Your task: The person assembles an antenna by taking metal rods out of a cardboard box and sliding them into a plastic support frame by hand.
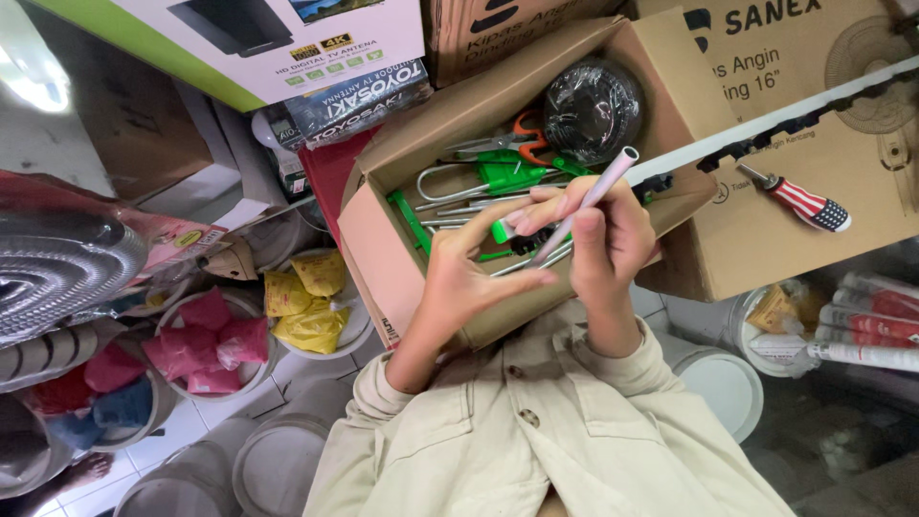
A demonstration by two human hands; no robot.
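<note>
My right hand (608,239) is closed around a thin pale tube (613,170) that slants up to the right, its open end above my fingers. My left hand (469,273) meets it from the left, thumb and fingers pinching at the tube's lower end beside a small green piece (503,231). Both hands hover over an open cardboard box (383,230) holding green plastic parts (507,172), bent metal rods (442,182), orange-handled scissors (525,144) and a black cable coil (592,107) in clear wrap. My beige shirt fills the bottom.
A screwdriver (802,203) with a striped handle lies on a closed carton (814,230) at right, below a white rail (766,129) with black clips. White buckets of pink bags (215,349) and yellow bags (306,306) stand at left. Sealant tubes (866,325) lie at right.
</note>
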